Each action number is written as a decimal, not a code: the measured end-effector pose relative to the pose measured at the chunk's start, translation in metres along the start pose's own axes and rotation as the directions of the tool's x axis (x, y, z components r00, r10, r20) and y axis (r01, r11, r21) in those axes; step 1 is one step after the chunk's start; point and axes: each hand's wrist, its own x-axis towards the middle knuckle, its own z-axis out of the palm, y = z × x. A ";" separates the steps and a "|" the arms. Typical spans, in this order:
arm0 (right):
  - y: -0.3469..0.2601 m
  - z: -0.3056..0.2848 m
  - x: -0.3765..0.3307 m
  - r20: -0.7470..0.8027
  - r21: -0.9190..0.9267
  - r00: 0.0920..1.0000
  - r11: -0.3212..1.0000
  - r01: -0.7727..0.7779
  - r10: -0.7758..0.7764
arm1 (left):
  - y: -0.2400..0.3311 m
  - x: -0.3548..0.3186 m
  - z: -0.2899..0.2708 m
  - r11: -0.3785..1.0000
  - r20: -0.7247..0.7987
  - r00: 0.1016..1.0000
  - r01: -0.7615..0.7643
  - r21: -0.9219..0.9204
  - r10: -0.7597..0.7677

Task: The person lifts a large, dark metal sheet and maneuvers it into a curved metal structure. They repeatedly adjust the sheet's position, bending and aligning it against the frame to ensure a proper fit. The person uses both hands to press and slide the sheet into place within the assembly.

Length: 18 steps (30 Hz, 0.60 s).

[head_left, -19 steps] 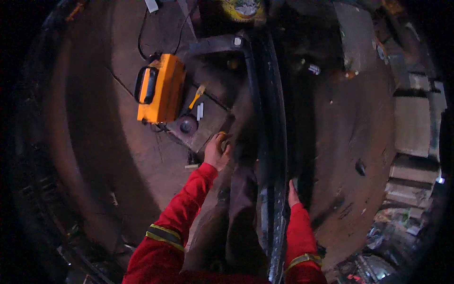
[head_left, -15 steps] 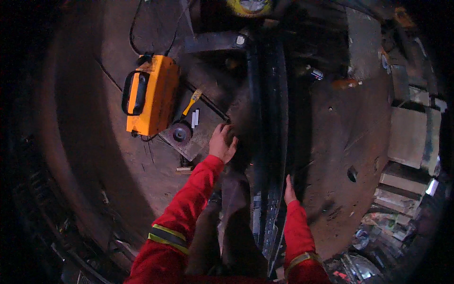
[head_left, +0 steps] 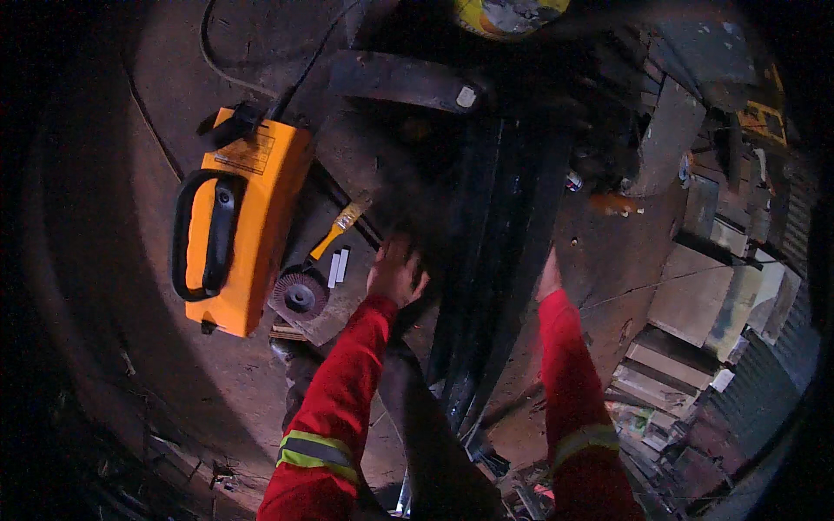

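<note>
A long dark metal beam point(head_left: 486, 260) runs away from me between my two arms. Left of it is my left hand point(head_left: 397, 271), fingers loosely apart and thumb out, with nothing visible in it; shadow hides whether it touches the beam. Along the beam's right side, my right hand point(head_left: 550, 276) shows edge-on with its fingers stretched out. Near my left hand, a yellow-handled paintbrush point(head_left: 340, 228), white chalk-like sticks point(head_left: 338, 267) and a flap disc point(head_left: 300, 297) lie on a flat plate point(head_left: 334, 323).
An orange machine point(head_left: 248, 230) with a black handle and cables stands to the left. A dark flat bar point(head_left: 395, 80) crosses at the far end, below a yellow round container point(head_left: 511, 16). Flat panels point(head_left: 691, 291) and blocks are stacked on the right.
My view has shifted and turned, so the orange machine and disc look larger and the beam leans differently. Both hands stay on either side of the beam, the right one now farther forward.
</note>
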 end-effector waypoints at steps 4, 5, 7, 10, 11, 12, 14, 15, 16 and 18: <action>-0.050 0.016 0.053 0.045 0.080 0.991 0.989 0.121 -0.125 | 0.000 0.000 0.000 0.993 -0.097 0.994 -0.055 -0.108 0.044; -0.072 0.043 0.050 0.072 0.095 0.991 0.989 0.109 -0.116 | -0.008 -0.003 -0.006 0.992 -0.112 0.992 -0.062 -0.108 0.050; -0.101 0.049 0.064 0.081 0.080 0.989 0.990 0.115 -0.122 | -0.006 -0.001 -0.005 0.991 -0.152 0.986 -0.082 -0.102 0.066; -0.126 0.022 0.092 0.064 0.030 0.985 0.986 0.161 -0.163 | 0.003 0.006 0.003 0.986 -0.129 0.990 -0.072 -0.153 0.052; -0.129 0.036 0.088 0.068 0.021 0.982 0.984 0.178 -0.179 | -0.001 0.003 0.002 0.986 -0.101 0.994 -0.046 -0.159 0.030; -0.131 0.046 0.087 0.071 0.011 0.978 0.981 0.194 -0.194 | -0.005 0.001 0.000 0.986 -0.107 0.994 -0.048 -0.159 0.032; -0.133 0.040 0.097 0.061 0.025 0.981 0.983 0.182 -0.183 | -0.004 0.003 -0.002 0.981 -0.124 0.991 -0.070 -0.179 0.048; -0.134 0.037 0.103 0.056 0.032 0.983 0.984 0.176 -0.177 | -0.002 0.003 -0.002 0.983 -0.132 0.990 -0.066 -0.169 0.044; -0.135 0.034 0.109 0.069 0.049 0.984 0.986 0.162 -0.165 | 0.000 0.004 -0.003 0.986 -0.140 0.989 -0.062 -0.157 0.040; -0.138 0.026 0.121 0.095 0.081 0.986 0.988 0.133 -0.140 | 0.004 0.005 -0.004 0.989 -0.146 0.989 -0.060 -0.137 0.040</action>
